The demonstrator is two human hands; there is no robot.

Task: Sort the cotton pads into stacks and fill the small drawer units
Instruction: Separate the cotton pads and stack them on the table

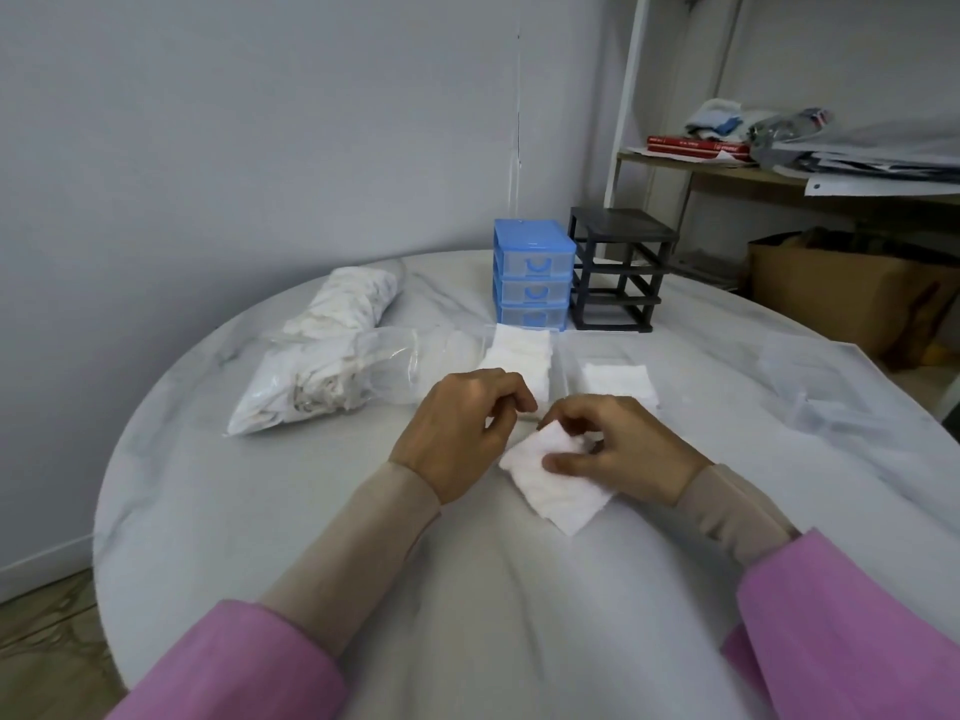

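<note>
Cotton pad pinched just in front of the blue drawer unit.
Right hand fingers pinch it above the bench; left hand fingers curl beside it, holding nothing visible; pad stacks lie between.

Grey wall, wood shelf rt (cluttered) — cardboard box below.

Your round table carries a bag near its left edge, blue drawers beside a black frame at the far edge, pads mid-table.
</note>
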